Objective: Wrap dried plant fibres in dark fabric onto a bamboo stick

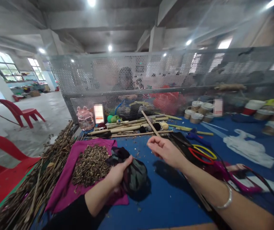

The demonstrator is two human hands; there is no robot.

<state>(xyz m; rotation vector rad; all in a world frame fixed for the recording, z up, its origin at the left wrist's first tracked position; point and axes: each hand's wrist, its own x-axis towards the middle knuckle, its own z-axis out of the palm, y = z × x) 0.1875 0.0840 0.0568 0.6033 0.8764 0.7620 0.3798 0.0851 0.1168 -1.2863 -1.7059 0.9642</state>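
Note:
My left hand (pixel 120 171) is closed around the gathered neck of a dark, rounded cloth bundle (pixel 137 175), thumb on top. What fills the bundle is hidden. To its left, a heap of dry brown plant pieces (pixel 90 164) lies on a magenta cloth (pixel 64 182). My right hand (pixel 164 149) hovers over the blue table, apart from the bundle, with its fingers curled together. Whether anything thin sits between those fingertips I cannot make out. Just beyond the knuckles a pale wooden stick (pixel 150 123) slants away; the hand hides where it continues.
Bamboo sticks (pixel 125 128) and yarn balls (pixel 114 119) line the back, before a perforated metal screen (pixel 84 76). Dry stalks (pixel 41 172) cover the left edge. Scissors with red and yellow handles (pixel 202 153), a white plastic bag (pixel 249 147) and lidded tubs (pixel 196 116) stand right. A person sits behind the screen.

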